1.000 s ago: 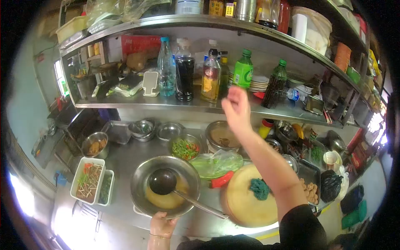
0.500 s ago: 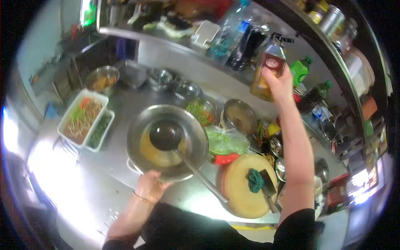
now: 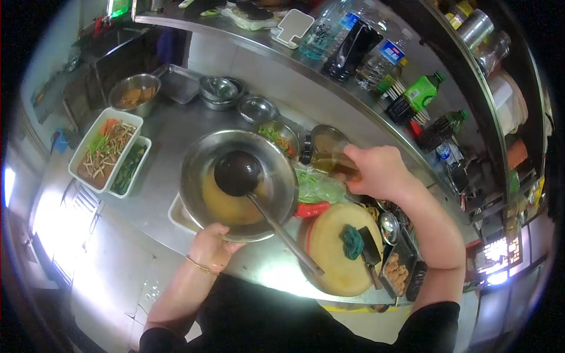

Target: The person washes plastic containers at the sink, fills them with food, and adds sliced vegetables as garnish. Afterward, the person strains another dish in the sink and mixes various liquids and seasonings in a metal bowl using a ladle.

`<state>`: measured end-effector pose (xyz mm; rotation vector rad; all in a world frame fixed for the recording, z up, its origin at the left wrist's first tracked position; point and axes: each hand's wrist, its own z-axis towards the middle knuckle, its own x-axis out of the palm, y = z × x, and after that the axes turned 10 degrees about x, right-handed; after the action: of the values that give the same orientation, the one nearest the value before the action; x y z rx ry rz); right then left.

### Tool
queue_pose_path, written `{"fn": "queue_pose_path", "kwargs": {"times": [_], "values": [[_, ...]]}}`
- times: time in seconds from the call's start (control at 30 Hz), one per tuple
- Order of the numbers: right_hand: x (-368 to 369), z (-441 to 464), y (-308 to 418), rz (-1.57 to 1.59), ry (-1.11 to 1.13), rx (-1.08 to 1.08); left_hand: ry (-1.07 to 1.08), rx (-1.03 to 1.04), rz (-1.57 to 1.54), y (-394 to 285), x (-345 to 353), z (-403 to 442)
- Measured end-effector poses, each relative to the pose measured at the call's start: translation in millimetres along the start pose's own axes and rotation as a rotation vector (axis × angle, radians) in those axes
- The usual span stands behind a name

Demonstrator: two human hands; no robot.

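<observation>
My left hand [image 3: 213,249] grips the near rim of a large steel bowl [image 3: 194,159]. Inside the bowl lies yellowish liquid [image 3: 220,203] with a dark ladle [image 3: 237,173] in it, its long handle leaning out over the near right rim. My right hand [image 3: 376,172] is closed round a bottle of amber liquid [image 3: 332,163], tipped nearly level with its dark cap end [image 3: 306,150] pointing left, just right of the bowl. Whether anything flows from the bottle cannot be made out.
A round chopping board [image 3: 329,259] bears a green cloth [image 3: 352,242] and a cleaver [image 3: 369,246]. White tubs of vegetables [image 3: 106,147] stand at the left. Several bottles, one green [image 3: 422,91], line the shelf [image 3: 265,50] above. A red pepper [image 3: 312,209] lies beside the board.
My right hand has taken the amber bottle off the shelf, brought it down and left, and tipped it. My left hand stays at the bowl's rim while the view has turned.
</observation>
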<state>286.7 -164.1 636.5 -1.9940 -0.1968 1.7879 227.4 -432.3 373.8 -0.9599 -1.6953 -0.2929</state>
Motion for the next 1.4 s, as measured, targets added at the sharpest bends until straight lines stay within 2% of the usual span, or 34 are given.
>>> {"fn": "queue_pose_path", "kwargs": {"times": [0.17, 0.37, 0.67, 0.77, 0.8, 0.87, 0.97, 1.1, 1.17, 1.23, 1.3, 1.4], "values": [[-13.6, -7.3, -17.2, -0.038, -0.026, 0.041, -0.050, 0.019, 0.065, 3.9, 15.4, 3.3], [-32.6, -20.2, -36.3, -0.114, -0.132, 0.079, 0.009, -0.006, 0.093, 11.2, 19.8, 12.8], [-46.3, -35.6, -72.6, -0.051, -0.312, 0.170, -0.009, -0.102, 0.026, 22.3, 30.6, 33.6], [-41.7, -32.7, -90.7, 0.078, -0.404, 0.214, 0.099, -0.161, 0.009, 19.8, 50.5, 35.0], [-41.8, -32.1, -95.3, 0.207, -0.401, 0.234, 0.139, -0.201, -0.022, 19.6, 53.4, 37.3], [-43.6, -25.7, -102.4, 0.468, -0.393, 0.261, 0.086, -0.225, 0.012, 21.4, 66.4, 38.7], [-28.7, 4.9, -122.1, 0.824, -0.519, 0.188, 0.047, -0.223, 0.033, 28.0, 102.0, 32.6], [-11.8, 69.4, -137.4, 1.026, -0.797, 0.301, 0.093, -0.235, 0.109, 36.5, 117.2, 37.3], [-0.2, 102.5, -136.8, 1.073, -0.842, 0.479, 0.101, -0.226, 0.151, 38.0, 124.2, 35.7], [20.7, 137.5, -132.9, 1.237, -0.918, 0.429, 0.098, -0.204, 0.168, 39.0, 129.2, 32.7], [35.3, 157.3, -122.7, 1.172, -0.965, 0.502, 0.147, -0.194, 0.156, 36.0, 131.2, 30.8], [36.8, 164.2, -113.5, 1.237, -0.987, 0.492, 0.135, -0.157, 0.125, 37.0, 128.9, 26.7]]}}
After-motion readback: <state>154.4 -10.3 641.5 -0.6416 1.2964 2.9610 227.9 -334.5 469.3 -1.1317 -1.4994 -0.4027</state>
